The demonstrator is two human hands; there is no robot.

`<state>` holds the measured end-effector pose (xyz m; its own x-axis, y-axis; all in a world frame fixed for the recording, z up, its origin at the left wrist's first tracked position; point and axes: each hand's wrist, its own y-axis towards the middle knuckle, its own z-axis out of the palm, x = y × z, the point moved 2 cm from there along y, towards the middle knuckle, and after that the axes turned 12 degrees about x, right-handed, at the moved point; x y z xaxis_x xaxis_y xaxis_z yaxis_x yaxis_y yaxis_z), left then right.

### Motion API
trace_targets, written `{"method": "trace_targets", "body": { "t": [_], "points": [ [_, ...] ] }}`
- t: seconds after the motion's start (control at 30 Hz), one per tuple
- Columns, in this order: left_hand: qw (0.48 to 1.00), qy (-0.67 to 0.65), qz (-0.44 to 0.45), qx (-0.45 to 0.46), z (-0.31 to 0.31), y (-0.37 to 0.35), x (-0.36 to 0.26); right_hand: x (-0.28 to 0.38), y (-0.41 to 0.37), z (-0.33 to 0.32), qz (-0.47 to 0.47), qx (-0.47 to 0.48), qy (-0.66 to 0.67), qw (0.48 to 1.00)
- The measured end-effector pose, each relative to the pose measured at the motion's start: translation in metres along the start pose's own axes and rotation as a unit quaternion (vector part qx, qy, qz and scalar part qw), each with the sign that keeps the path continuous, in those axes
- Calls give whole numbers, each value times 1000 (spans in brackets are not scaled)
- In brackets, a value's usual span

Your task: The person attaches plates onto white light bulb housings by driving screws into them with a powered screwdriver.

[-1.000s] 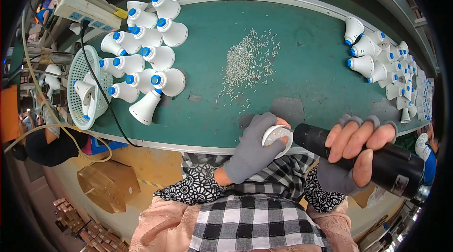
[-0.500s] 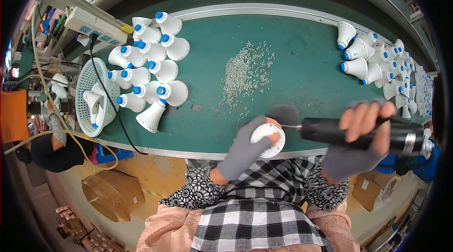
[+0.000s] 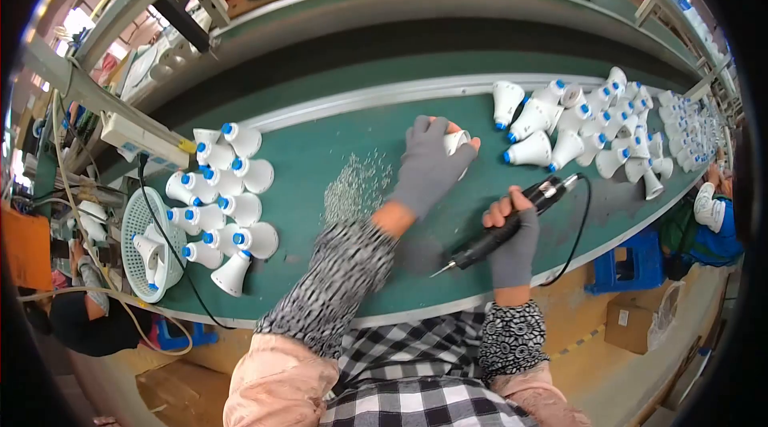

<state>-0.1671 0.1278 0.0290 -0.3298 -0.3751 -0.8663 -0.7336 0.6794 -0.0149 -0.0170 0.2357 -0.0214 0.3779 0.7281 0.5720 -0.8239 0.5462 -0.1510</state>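
Observation:
My left hand, in a grey fingerless glove, reaches over the middle of the green table with its fingers around a white lamp housing, mostly hidden by the glove. Nearer the front edge, my right hand grips a black electric screwdriver, whose bit points down and left towards the table. A pile of small screws lies left of my left hand. To the right stands a group of white housings with blue caps.
More white housings cover the table's left side, beside a pale green basket with housings in it. A power strip and black cable are at the left. Co-workers sit at far left and far right.
My left hand has moved up and away from my body with the housing. The screwdriver has come away from the housing and tilted, bit downward. The view has shifted.

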Motion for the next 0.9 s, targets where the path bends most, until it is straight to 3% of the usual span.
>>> {"method": "trace_targets", "body": {
  "t": [0.03, 0.1, 0.13, 0.2, 0.27, 0.3, 0.37, 0.4, 0.43, 0.5, 0.57, 0.6, 0.63, 0.67, 0.73, 0.83, 0.87, 0.9],
  "points": [
    [997, 74, -12, -28, 19, 29, 13, -2, 6, -2, 2, -9, 8, 1000],
    [980, 201, -6, 5, 95, 109, 79, -13, 22, -12, 12, -4, 2, 1000],
    [995, 60, -17, 78, 83, 107, 50, -13, 27, -12, -11, -22, -30, 999],
    [981, 92, 122, -124, 127, 125, 62, -13, 45, -33, -17, -26, -37, 999],
    [987, 39, 107, 111, 42, 73, -3, -9, 51, -39, -6, -23, -7, 1000],
    [967, 177, 152, 108, 22, 67, -1, -7, 51, -40, -8, -28, 4, 1000],
    [928, 305, 131, 171, -54, 50, -9, -3, 52, -34, -12, -40, 11, 999],
    [880, 447, 78, 144, -85, 54, 8, -3, 49, -30, -10, -46, 6, 999],
    [859, 494, 17, 132, -128, 48, 17, -4, 46, -28, -8, -54, 2, 999],
    [749, 626, -135, 171, -205, 49, 60, -6, 45, -27, -7, -52, 1, 999],
    [668, 625, -315, 251, -259, 36, 95, -6, 45, -26, -11, -53, -1, 999],
    [633, 618, -359, 300, -274, 29, 110, -6, 45, -25, -14, -56, 1, 998],
    [628, 623, -339, 319, -283, 19, 137, -7, 44, -25, -17, -59, 2, 998],
    [670, 584, -340, 307, -291, 10, 153, -7, 45, -26, -16, -57, 2, 998],
    [719, 552, -331, 263, -290, -6, 140, -7, 45, -28, -14, -53, 2, 998],
    [775, 546, -248, 199, -299, -12, 138, -5, 41, -22, -27, -19, -6, 999],
    [794, 526, -252, 174, -293, -19, 103, -3, 38, -22, -51, -10, -12, 999],
    [828, 512, -198, 109, -291, -28, 81, -3, 34, -22, -75, -1, -18, 997]
  ]
}}
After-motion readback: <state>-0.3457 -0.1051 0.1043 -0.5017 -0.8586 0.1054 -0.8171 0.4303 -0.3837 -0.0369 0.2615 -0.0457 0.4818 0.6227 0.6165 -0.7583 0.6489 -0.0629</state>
